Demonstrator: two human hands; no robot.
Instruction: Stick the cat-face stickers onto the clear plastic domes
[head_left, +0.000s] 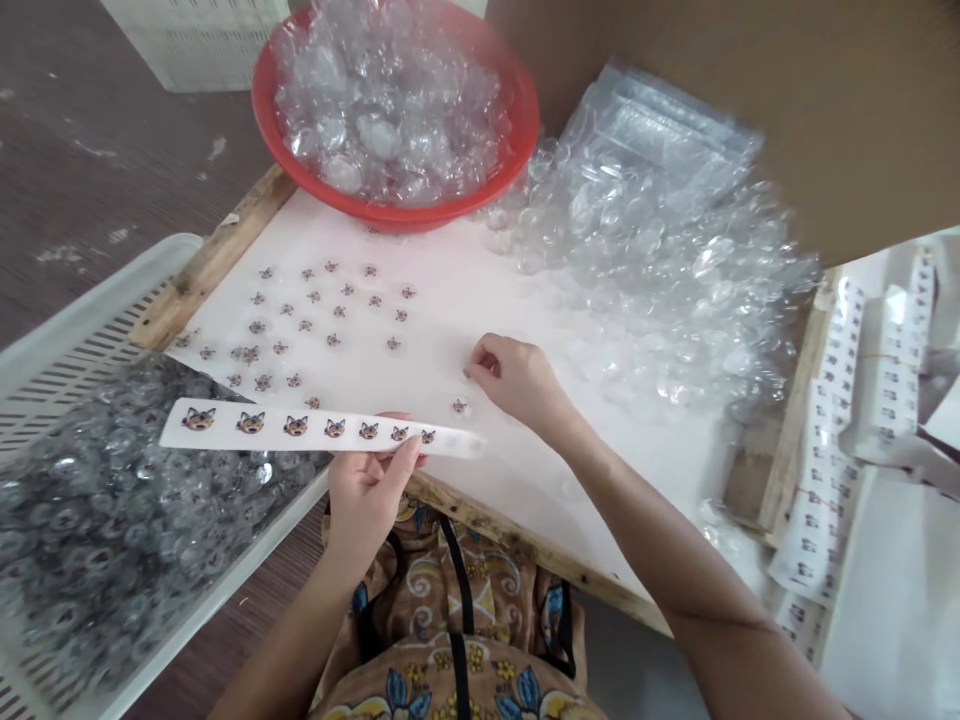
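My left hand (375,480) grips a white strip of stickers (271,425), its thumb on top near the right end. Small cat-face pictures run along the strip, and its right end is bare. Over the white tabletop (450,300), my right hand (517,380) has thumb and forefinger pinched together; a tiny dark speck shows at the fingertips, too small to name. Just below those fingertips lies a cat-face sticker (459,406), seemingly on a clear round piece. Several more cat-face stickers (339,312) are spread over the left part of the tabletop.
A red basin (397,215) heaped with clear plastic pieces stands at the back. More clear pieces (637,260) and plastic bags (667,130) pile up at right. A white crate (112,275) of stickered pieces sits lower left. Bundled sticker strips (817,480) lie far right. Wooden rails (217,255) edge the table.
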